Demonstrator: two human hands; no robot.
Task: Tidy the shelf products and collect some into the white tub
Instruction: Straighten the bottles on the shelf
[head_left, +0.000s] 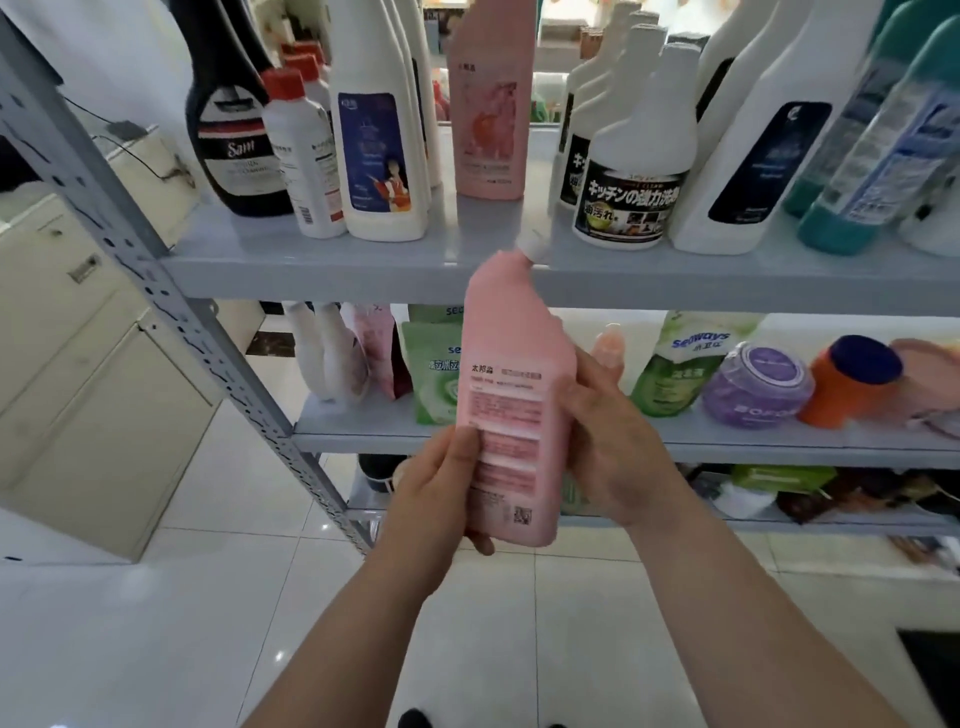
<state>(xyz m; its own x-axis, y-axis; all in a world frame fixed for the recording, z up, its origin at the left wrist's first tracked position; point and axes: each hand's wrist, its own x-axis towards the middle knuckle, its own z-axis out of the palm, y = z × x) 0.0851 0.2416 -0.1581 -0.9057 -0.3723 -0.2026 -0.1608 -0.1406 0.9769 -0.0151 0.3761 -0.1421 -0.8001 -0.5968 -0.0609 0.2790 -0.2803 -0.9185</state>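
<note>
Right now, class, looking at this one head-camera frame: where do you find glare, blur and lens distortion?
Head view: glare shows as small bright spots on the glossy floor tiles; the fine print on the pink bottle is soft, while the black-labelled kitchen bottle reads clearly; the teal bottles at the right edge are smeared and lean inward, and the shelf upright slants, a wide-angle effect.

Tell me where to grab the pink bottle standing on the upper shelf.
Grip the standing pink bottle by its narrow edges at mid-body, coming straight from the front. It stands upright, broad face forward, with gaps on both sides; its neck runs out of frame.
</note>
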